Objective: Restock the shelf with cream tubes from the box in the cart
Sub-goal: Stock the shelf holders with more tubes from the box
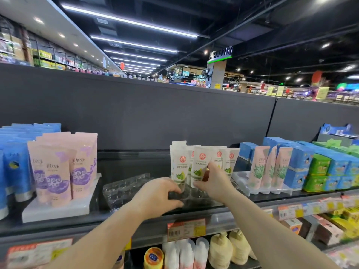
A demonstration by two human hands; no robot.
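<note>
Left hand (158, 193) grips the clear plastic tray (194, 197) on the shelf (58, 222); right hand (211, 181) pinches a white cream tube (199, 164), red round logo, lime picture, writing too blurry.

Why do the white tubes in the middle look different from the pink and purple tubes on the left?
The white tubes have a red round logo and green fruit pictures; the pink and purple tubes have big purple patches. The white tubes stand in a clear plastic tray; the pink and purple tubes stand on a white tray. The right hand touches a white tube; nobody touches the pink ones. Both kinds stand cap down on the top shelf.
</note>
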